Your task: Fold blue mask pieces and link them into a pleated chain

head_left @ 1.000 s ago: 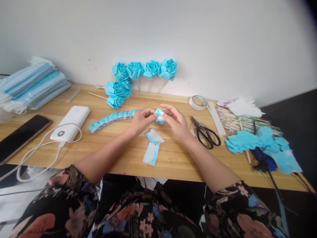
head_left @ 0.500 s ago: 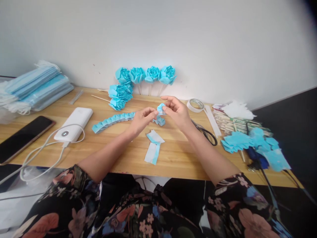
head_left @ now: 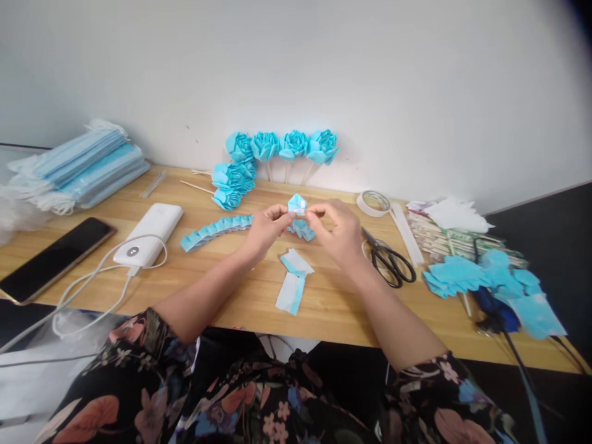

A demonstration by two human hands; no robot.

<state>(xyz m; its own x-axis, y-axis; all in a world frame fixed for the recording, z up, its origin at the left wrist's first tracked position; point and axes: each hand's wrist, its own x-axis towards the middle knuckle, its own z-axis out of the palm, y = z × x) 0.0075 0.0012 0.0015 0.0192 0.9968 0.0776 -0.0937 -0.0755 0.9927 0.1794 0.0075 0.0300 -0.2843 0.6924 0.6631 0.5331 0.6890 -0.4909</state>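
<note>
Between my two hands is a small folded piece of blue and white fabric [head_left: 296, 203], held just above the table. My left hand [head_left: 268, 227] pinches its lower left edge. The fingertips of my right hand [head_left: 337, 227] are closed on its right side. Behind the hands lies a curved row of folded blue petals [head_left: 217, 229]; its middle is hidden by my left hand, and more folded blue pieces [head_left: 303, 230] show between the hands. Nearer to me, two flat white and blue fabric pieces [head_left: 291, 290] lie touching on the wood.
Blue fabric roses on sticks [head_left: 295, 146] lean at the wall. Right are scissors [head_left: 391, 262], a tape roll [head_left: 373, 203], wooden sticks [head_left: 425, 237] and stacked blue petals [head_left: 456, 275]. Left are face masks [head_left: 92, 166], a white power bank [head_left: 150, 231] with cable and a phone [head_left: 58, 256].
My right hand has shifted from the top of the folded piece to its lower right edge, so more of the piece shows. The whole view has moved slightly.
</note>
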